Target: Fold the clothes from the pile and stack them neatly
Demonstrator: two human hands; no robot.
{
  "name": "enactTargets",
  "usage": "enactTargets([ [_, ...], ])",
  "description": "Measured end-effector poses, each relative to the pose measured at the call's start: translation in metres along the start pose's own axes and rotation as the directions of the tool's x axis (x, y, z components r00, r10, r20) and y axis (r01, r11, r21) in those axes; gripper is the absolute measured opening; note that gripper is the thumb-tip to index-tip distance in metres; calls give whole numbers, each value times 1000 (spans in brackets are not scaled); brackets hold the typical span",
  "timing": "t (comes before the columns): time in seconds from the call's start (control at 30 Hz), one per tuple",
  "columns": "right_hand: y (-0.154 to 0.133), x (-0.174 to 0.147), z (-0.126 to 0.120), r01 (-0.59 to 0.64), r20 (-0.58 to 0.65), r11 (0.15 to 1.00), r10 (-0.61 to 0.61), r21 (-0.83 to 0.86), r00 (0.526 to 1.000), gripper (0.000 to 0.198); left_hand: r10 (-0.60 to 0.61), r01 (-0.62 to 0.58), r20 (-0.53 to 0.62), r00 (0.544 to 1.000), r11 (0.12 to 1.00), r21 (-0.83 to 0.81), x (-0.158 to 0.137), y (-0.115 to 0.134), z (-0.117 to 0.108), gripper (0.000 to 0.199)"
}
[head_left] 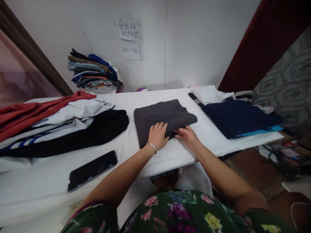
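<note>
A folded dark grey garment (165, 113) lies on the white-covered table in front of me. My left hand (158, 135) rests flat on its near part, fingers stretched out, with a silver bracelet at the wrist. At the garment's near right edge, my right hand (187, 136) pinches the cloth between thumb and fingers. Part of that edge is hidden under the fingers, and a darker fold shows between my two hands.
To the left lie a black garment (104, 129), a red garment (60, 105) and a phone (93, 170). Folded navy clothing (240, 116) sits at the right. A stack of folded clothes (93, 72) stands at the back left by the wall, near paper notes (131, 30).
</note>
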State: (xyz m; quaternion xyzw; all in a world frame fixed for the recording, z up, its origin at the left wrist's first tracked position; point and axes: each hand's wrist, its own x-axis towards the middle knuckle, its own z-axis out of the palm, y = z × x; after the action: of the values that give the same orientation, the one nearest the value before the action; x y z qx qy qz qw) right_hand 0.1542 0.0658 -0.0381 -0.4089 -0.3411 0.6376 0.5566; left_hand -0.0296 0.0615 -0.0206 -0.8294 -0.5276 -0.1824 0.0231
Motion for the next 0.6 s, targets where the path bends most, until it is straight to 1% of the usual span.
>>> enactTargets([
  [0.13, 3, 0, 5, -62, -39, 997, 60, -50, 997, 18, 24, -26, 37, 999, 998, 52, -2, -2, 4, 59],
  [0.3, 6, 3, 8, -72, -2, 997, 72, -4, 997, 15, 99, -96, -34, 995, 993, 67, 7, -3, 2, 57],
  [0.4, 4, 7, 10, -114, 7, 993, 114, -33, 993, 13, 114, -113, -1, 993, 990, 85, 16, -3, 6, 51],
  [0.5, -2, 6, 2, -168, 49, 979, 174, -114, 984, 11, 96, -99, 33, 995, 991, 95, 21, -5, 14, 50],
  [0.53, -4, 5, -4, -175, 34, 974, 181, -146, 983, 12, 94, -97, 30, 995, 991, 96, 21, -5, 16, 51],
  [0.6, -10, 5, -19, -157, -46, 972, 151, -176, 987, 17, 94, -95, 15, 995, 991, 92, 20, -7, 20, 54],
])
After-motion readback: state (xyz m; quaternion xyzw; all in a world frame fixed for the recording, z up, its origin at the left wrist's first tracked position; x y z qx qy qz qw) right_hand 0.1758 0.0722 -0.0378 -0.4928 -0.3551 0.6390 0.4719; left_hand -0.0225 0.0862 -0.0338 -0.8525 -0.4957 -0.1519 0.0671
